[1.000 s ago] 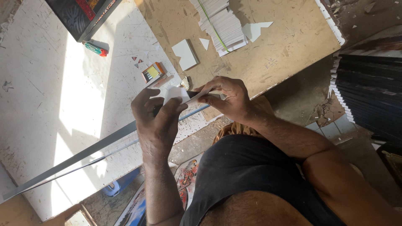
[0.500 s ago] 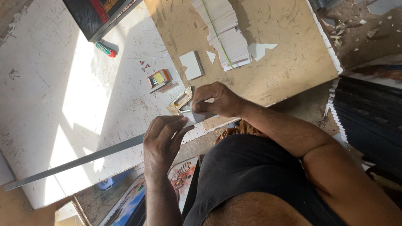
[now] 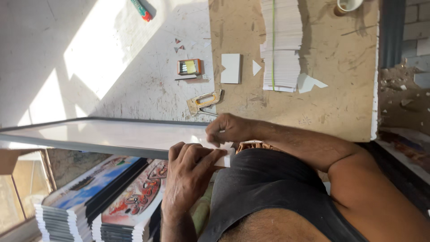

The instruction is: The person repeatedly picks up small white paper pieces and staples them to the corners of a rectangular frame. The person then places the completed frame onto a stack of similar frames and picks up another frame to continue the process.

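Note:
A long white panel in a dark frame [image 3: 103,134] lies across the white table, its near end at my body. My left hand [image 3: 190,172] grips that end from below, fingers laid over the frame's edge. My right hand [image 3: 226,130] pinches the frame's corner from above, beside a small white piece at the corner. Both hands meet at the same end of the frame. A metal staple gun [image 3: 204,101] lies just beyond my right hand.
A small orange and yellow box [image 3: 189,67], a white card [image 3: 230,68], a tall stack of white cards [image 3: 280,45] and a cup [image 3: 347,4] sit on the brown board [image 3: 331,89]. A red-green marker [image 3: 141,10] lies farther off. Stacks of printed framed pictures [image 3: 89,201] stand below.
The frame has turned from edge-on to show its white face. My hands have stayed at its near corner, and the view has swung over the table.

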